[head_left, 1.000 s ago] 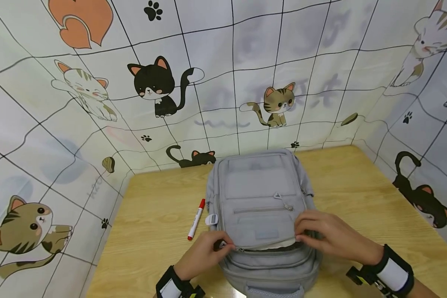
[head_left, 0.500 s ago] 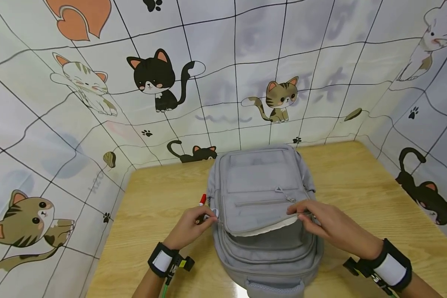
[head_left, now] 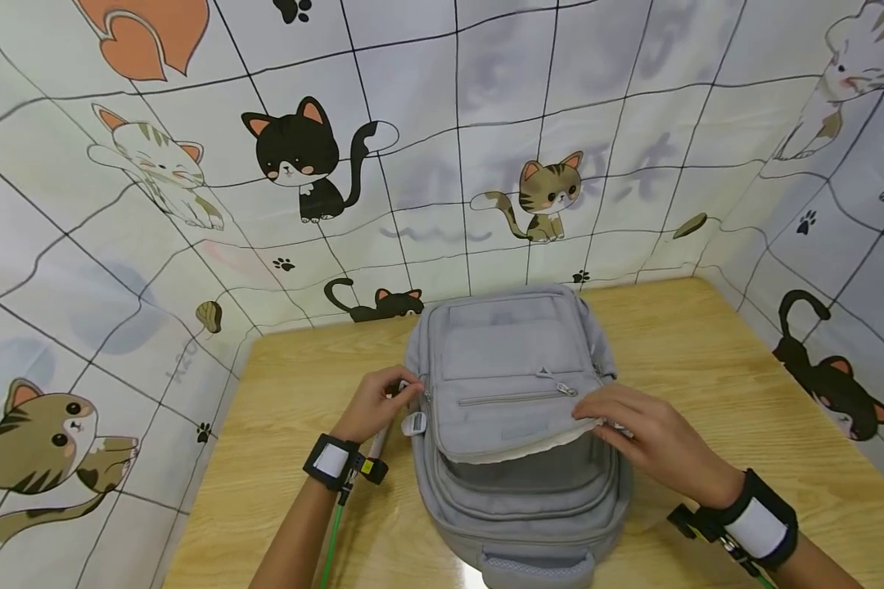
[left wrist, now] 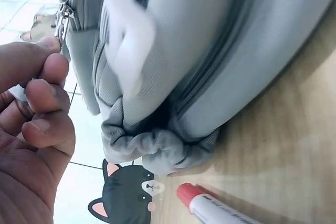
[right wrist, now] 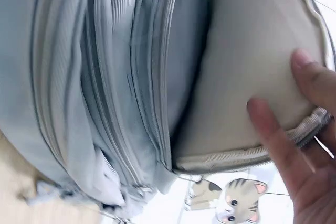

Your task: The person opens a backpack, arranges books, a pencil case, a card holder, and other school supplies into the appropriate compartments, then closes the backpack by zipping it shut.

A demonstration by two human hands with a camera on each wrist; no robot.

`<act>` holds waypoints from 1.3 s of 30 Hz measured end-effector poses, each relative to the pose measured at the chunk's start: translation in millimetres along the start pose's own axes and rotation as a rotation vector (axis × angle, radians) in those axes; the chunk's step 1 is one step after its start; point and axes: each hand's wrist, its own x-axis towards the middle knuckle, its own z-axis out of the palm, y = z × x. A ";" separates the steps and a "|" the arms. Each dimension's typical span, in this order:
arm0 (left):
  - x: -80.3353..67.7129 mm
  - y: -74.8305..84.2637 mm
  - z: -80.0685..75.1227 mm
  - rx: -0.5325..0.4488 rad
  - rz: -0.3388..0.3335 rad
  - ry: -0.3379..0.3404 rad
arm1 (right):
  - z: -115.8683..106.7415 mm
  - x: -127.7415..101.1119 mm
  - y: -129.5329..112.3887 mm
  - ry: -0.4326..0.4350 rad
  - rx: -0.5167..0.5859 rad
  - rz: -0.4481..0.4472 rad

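A grey backpack (head_left: 508, 335) lies on the table with its front face up. The front pocket's flap (right wrist: 236, 66) is unzipped along its lower end and lifted, showing its beige lining. At the backpack's left edge my left hand (head_left: 374, 405) pinches a metal zipper pull (left wrist: 62, 22) between thumb and forefinger. My right hand (head_left: 651, 438) grips the flap's right corner, with fingertips on the lining in the right wrist view. A second zipper with a triangular pull (head_left: 557, 383) crosses the flap's outer side.
A red-capped white marker (left wrist: 215, 208) lies on the wooden table (head_left: 302, 368) left of the backpack, mostly hidden behind my left hand in the head view. A white tag (head_left: 414, 424) hangs at the backpack's left side. Cat-patterned cloth (head_left: 427, 180) surrounds the table.
My left hand has drawn the zipper pull from the pocket's lower left corner up along the left side. My right hand has lifted the flap, widening the pocket's opening.
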 end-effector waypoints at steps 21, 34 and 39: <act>1.3 -28.2 -0.5 0.062 -0.070 0.089 | 15.9 31.9 7.2 0.198 -0.200 0.039; -90.9 -22.6 8.4 0.537 -0.427 0.086 | 15.3 65.8 17.6 0.266 -0.066 0.256; -94.8 -19.5 9.2 0.536 -0.348 0.112 | 14.0 71.6 19.7 0.292 -0.049 0.295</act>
